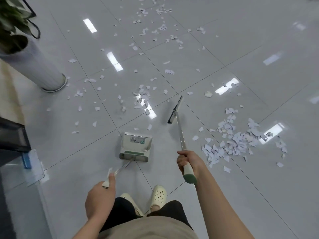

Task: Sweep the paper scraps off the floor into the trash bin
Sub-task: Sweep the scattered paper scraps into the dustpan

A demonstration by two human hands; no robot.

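Note:
White paper scraps lie scattered over the grey tiled floor, with a dense pile [238, 140] at the right and a smaller cluster [143, 99] in the middle. My right hand [187, 162] grips the white and green handle of a broom, whose black-bristled head [175, 109] sits on the floor between the two heaps. My left hand [100, 198] holds the handle of a white and green dustpan [135, 146] standing on the floor just in front of my feet. No trash bin is clearly identifiable.
A tall white planter [34, 66] with a green plant stands at the left. A dark mesh object [13, 133] and a clear plastic sheet [29, 168] lie at the left edge. More scraps [155, 19] are spread far ahead. My feet wear white clogs [159, 195].

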